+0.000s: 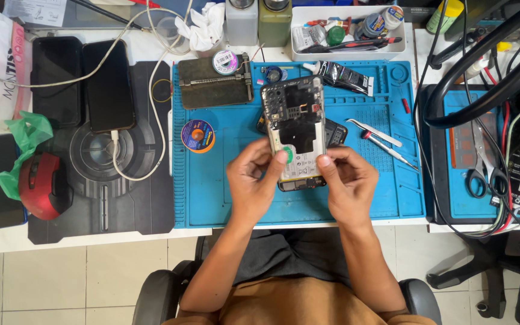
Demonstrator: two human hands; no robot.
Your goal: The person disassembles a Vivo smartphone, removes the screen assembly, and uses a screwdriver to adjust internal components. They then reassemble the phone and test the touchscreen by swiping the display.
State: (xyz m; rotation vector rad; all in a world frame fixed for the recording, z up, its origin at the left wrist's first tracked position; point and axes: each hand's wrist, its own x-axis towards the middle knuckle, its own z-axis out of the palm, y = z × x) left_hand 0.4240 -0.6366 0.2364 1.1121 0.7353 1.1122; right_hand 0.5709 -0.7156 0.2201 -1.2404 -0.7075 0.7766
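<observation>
I hold an opened smartphone (pixel 294 123) with its back cover off, its dark boards and white battery exposed, upright above the blue work mat (pixel 236 192). My left hand (pixel 253 183) grips its lower left edge, with a small green pick (pixel 285 156) pinched at my thumb against the phone. My right hand (pixel 345 183) holds the lower right edge, thumb on the battery side. A dark phone part (pixel 334 131) lies on the mat just behind the phone.
Tweezers (pixel 373 132) and a thin tool (pixel 388 150) lie right of the phone. A solder wick spool (pixel 198 136), a metal holder (pixel 213 81) and a black tube (pixel 345 77) sit on the mat. Two phones (pixel 108 84) lie left; scissors (pixel 482 174) and cables are right.
</observation>
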